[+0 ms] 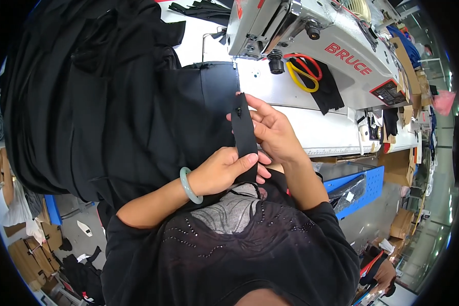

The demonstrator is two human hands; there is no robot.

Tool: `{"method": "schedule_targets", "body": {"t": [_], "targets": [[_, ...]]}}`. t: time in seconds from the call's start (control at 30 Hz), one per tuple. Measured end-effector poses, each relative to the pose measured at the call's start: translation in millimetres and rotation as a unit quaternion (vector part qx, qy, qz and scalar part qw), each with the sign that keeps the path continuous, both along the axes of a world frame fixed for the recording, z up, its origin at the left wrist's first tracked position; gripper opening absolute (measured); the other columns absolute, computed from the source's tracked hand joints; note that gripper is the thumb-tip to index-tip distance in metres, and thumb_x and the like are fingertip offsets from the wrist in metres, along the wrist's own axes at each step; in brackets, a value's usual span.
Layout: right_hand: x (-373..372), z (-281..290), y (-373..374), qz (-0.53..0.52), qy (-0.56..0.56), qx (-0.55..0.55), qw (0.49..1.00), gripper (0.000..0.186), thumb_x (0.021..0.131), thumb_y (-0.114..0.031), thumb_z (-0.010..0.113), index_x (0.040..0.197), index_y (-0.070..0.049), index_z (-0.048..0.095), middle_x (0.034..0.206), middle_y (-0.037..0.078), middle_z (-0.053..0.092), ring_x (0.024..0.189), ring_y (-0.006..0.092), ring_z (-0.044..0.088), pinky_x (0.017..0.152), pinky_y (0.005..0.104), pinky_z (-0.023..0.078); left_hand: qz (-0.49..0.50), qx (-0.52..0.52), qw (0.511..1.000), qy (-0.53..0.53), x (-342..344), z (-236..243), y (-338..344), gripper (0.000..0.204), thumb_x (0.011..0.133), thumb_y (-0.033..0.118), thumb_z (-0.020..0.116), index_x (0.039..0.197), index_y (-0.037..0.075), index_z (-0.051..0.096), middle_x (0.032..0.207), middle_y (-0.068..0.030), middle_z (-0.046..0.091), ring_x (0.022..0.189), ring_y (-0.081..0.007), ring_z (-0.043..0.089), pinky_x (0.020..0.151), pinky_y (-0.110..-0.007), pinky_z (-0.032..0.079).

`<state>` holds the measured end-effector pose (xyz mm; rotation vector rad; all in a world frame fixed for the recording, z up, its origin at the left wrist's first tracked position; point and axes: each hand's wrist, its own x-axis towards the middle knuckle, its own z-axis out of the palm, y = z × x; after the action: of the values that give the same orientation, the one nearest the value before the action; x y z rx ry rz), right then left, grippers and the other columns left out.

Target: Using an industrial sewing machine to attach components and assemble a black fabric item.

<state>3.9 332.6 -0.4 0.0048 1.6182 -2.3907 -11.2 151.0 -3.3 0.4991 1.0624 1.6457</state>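
Observation:
A narrow black fabric strip (245, 130) runs upright between my two hands, with a small dark piece like a zipper slider near its top. My left hand (222, 171), with a pale green bangle on its wrist, pinches the lower end under the thumb. Higher up, my right hand (273, 127) grips the strip's right edge between thumb and fingers. Beside the strip, a large pile of black garments (112, 102) fills the left. One black fabric panel (217, 84) lies flat with its edge close to the sewing machine's needle area.
A white sewing machine (336, 46) stands at the far right. Under its arm are scissors (303, 76) with red and yellow handles, on black strips (325, 94). More black strips (201, 11) lie at the back. A blue bin (375, 183) sits below the table at right.

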Motion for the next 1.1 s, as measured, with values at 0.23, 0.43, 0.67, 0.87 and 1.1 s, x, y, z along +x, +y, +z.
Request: {"method": "schedule_targets", "body": {"t": [0.23, 0.43, 0.67, 0.87, 1.1], "targets": [[-7.4, 13.5, -6.0, -0.077, -0.065, -0.142, 0.985, 0.046, 0.096, -0.013, 0.056, 0.139, -0.003, 0.043, 0.115, 0.014, 0.064, 0.1, 0.0139, 0.062, 0.083, 0.0264, 0.051, 0.023, -0.006, 1.0, -0.008, 0.5, 1.8, -1.7, 0.042, 0.104, 0.028, 0.04, 0.123, -0.006, 0.054, 0.099, -0.0133, 0.069, 0.089, -0.0179, 0.067, 0.086, -0.031, 0.051], [5.2, 15.7, -11.5, -0.087, -0.001, 0.053, 0.995, 0.052, 0.096, -0.017, 0.056, 0.142, 0.0, 0.037, 0.1, 0.008, 0.065, 0.093, 0.0181, 0.063, 0.079, 0.0324, 0.052, 0.093, -0.134, 0.975, 0.154, -0.3, -1.9, -1.6, 0.04, 0.103, 0.026, 0.04, 0.126, -0.005, 0.053, 0.099, -0.0107, 0.068, 0.085, -0.0152, 0.067, 0.079, -0.028, 0.051], [15.1, 20.7, -10.9, 0.028, -0.103, -0.275, 0.956, 0.05, 0.099, -0.016, 0.047, 0.146, -0.014, 0.03, 0.071, -0.001, 0.044, 0.051, 0.0053, 0.036, 0.046, 0.0192, 0.03, 0.319, 0.061, 0.926, 0.19, -6.6, -5.5, -3.4, 0.034, 0.098, 0.018, 0.053, 0.125, -0.002, 0.046, 0.122, -0.01, 0.054, 0.105, -0.0167, 0.058, 0.094, -0.031, 0.046], [23.2, 13.4, -25.8, 0.056, -0.192, -0.263, 0.944, 0.042, 0.099, -0.017, 0.048, 0.139, -0.012, 0.039, 0.07, 0.002, 0.051, 0.046, 0.0041, 0.038, 0.041, 0.0173, 0.028, 0.295, 0.036, 0.905, 0.305, -14.8, -10.0, -7.0, 0.038, 0.093, 0.01, 0.06, 0.128, -0.001, 0.051, 0.138, -0.0137, 0.042, 0.11, -0.0158, 0.053, 0.093, -0.03, 0.045], [26.0, 18.9, -24.8, 0.043, -0.149, -0.127, 0.98, 0.024, 0.097, -0.02, 0.055, 0.103, 0.003, 0.061, 0.066, 0.005, 0.056, 0.044, 0.0063, 0.045, 0.038, 0.0196, 0.029, 0.194, 0.064, 0.951, 0.23, -15.8, -1.5, -14.1, 0.024, 0.092, 0.009, 0.06, 0.114, -0.002, 0.062, 0.134, -0.0153, 0.048, 0.084, -0.011, 0.057, 0.074, -0.025, 0.05]]}}
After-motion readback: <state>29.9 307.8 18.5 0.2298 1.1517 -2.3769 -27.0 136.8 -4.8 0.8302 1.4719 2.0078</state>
